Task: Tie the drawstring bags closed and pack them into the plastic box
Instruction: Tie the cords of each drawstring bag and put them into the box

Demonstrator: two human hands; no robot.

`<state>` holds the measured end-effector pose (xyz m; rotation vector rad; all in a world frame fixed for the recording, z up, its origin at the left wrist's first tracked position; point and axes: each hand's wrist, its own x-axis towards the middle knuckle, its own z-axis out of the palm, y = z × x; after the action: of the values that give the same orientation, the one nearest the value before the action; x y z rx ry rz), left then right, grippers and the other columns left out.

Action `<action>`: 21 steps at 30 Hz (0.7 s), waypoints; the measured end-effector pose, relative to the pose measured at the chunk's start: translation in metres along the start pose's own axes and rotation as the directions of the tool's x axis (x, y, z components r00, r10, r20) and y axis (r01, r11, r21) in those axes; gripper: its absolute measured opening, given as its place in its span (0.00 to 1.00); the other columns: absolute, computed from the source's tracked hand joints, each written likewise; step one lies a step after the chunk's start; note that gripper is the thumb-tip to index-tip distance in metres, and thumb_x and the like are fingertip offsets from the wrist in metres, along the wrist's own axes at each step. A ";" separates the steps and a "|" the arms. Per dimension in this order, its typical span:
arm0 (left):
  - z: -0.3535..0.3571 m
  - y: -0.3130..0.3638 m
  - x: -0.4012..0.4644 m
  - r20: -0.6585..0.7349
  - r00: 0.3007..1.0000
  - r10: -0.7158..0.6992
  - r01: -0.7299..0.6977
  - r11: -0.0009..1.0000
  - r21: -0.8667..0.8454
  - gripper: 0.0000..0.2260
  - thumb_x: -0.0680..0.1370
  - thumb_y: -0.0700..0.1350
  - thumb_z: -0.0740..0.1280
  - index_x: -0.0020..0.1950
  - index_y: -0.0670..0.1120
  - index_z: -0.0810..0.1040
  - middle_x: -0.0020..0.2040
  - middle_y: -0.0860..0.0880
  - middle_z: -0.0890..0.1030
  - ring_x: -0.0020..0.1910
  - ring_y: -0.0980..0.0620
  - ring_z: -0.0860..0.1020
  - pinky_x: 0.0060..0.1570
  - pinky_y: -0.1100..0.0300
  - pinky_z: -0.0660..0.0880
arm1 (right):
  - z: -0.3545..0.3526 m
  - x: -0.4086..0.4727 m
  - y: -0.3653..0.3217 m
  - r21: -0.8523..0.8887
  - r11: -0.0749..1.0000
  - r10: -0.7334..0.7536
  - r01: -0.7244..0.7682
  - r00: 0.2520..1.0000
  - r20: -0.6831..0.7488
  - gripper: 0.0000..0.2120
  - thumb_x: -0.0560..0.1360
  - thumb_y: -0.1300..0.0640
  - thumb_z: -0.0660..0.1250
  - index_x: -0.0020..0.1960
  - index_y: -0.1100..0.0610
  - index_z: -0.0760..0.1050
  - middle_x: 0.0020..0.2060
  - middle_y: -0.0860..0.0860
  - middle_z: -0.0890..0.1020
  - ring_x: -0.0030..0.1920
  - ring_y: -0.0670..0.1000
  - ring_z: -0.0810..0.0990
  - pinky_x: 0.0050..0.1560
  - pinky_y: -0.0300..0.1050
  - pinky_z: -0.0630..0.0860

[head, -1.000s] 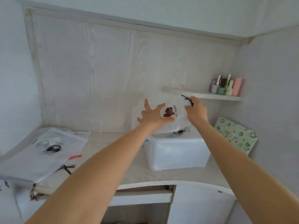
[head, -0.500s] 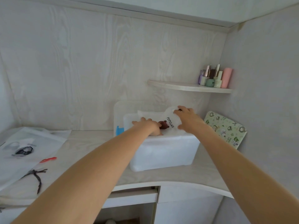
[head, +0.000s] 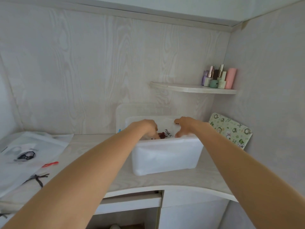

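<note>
Pale wood-grain desk [head: 165,180] in a corner w/ matching wall panels. Head view: we see the white plastic box [head: 166,156] on the desk, lid [head: 132,109] propped vs the wall behind it. Both hands are down in the box on a drawstring bag [head: 166,131] w/ a brown bear print; left hand [head: 146,128] fingers curled onto it, right hand [head: 184,126] curled, gripping its edge. More bags [head: 31,151] lie flat at the left, bottles [head: 217,78] on a shelf [head: 189,88]

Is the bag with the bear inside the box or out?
Inside. The bear bag sits below the box rim, both hands pushing it down.
</note>
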<state>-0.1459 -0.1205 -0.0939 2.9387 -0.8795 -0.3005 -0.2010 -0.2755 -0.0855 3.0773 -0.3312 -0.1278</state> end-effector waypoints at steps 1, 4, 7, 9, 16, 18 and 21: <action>-0.004 -0.002 -0.003 -0.087 0.996 0.025 -0.034 0.995 -0.092 0.26 0.75 0.54 0.67 0.71 0.48 0.68 0.71 0.47 0.67 0.69 0.46 0.67 0.66 0.54 0.66 | -0.001 -0.004 -0.002 0.035 0.999 0.005 -0.003 0.998 -0.060 0.34 0.73 0.48 0.69 0.73 0.55 0.59 0.68 0.54 0.66 0.67 0.57 0.67 0.61 0.50 0.68; -0.016 -0.013 -0.012 -0.351 0.936 0.038 -0.159 0.932 -0.325 0.20 0.75 0.49 0.68 0.65 0.49 0.72 0.63 0.45 0.75 0.61 0.46 0.73 0.61 0.53 0.71 | -0.008 -0.019 -0.016 0.047 0.998 -0.015 0.029 0.962 -0.272 0.28 0.75 0.49 0.66 0.72 0.53 0.62 0.68 0.52 0.66 0.66 0.56 0.68 0.60 0.52 0.68; -0.023 -0.030 -0.032 -0.510 0.860 -0.028 -0.246 0.852 -0.462 0.14 0.75 0.47 0.66 0.60 0.50 0.76 0.53 0.48 0.79 0.52 0.48 0.77 0.55 0.54 0.75 | -0.016 -0.032 -0.043 0.102 0.987 -0.067 0.122 0.900 -0.431 0.24 0.77 0.50 0.62 0.71 0.54 0.63 0.68 0.53 0.67 0.66 0.56 0.68 0.62 0.52 0.69; -0.025 -0.043 -0.045 -0.557 0.826 -0.090 -0.288 0.782 -0.552 0.10 0.75 0.46 0.65 0.57 0.50 0.77 0.50 0.49 0.79 0.48 0.49 0.79 0.50 0.58 0.74 | -0.020 -0.039 -0.067 0.178 0.957 -0.114 0.227 0.866 -0.487 0.22 0.78 0.50 0.61 0.71 0.54 0.64 0.68 0.52 0.68 0.66 0.55 0.69 0.62 0.50 0.69; -0.008 -0.145 -0.091 -0.644 0.639 -0.420 -0.266 0.665 -0.698 0.06 0.73 0.42 0.63 0.47 0.50 0.77 0.46 0.46 0.83 0.44 0.46 0.81 0.50 0.52 0.78 | -0.009 -0.037 -0.185 0.345 0.810 -0.148 0.474 0.735 -0.662 0.17 0.78 0.58 0.60 0.67 0.57 0.69 0.63 0.54 0.72 0.61 0.55 0.72 0.59 0.49 0.71; 0.001 -0.180 -0.103 -0.655 0.572 -0.494 -0.232 0.668 -0.707 0.06 0.73 0.42 0.63 0.47 0.50 0.77 0.45 0.47 0.83 0.45 0.46 0.81 0.51 0.53 0.77 | 0.002 -0.031 -0.222 0.360 0.774 -0.174 0.521 0.721 -0.671 0.18 0.77 0.60 0.60 0.66 0.58 0.70 0.63 0.54 0.72 0.63 0.55 0.71 0.61 0.51 0.70; 0.018 -0.229 -0.120 -0.647 0.520 -0.559 -0.106 0.709 -0.697 0.08 0.76 0.42 0.62 0.53 0.46 0.77 0.47 0.49 0.80 0.49 0.48 0.78 0.48 0.60 0.71 | 0.023 -0.019 -0.277 0.350 0.753 -0.252 0.557 0.736 -0.629 0.19 0.77 0.60 0.60 0.68 0.58 0.68 0.65 0.55 0.71 0.65 0.56 0.69 0.63 0.50 0.68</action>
<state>-0.1247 0.1371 -0.1173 2.0354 -0.1058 0.6441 -0.1633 -0.0019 -0.1213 3.4263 0.4611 0.9948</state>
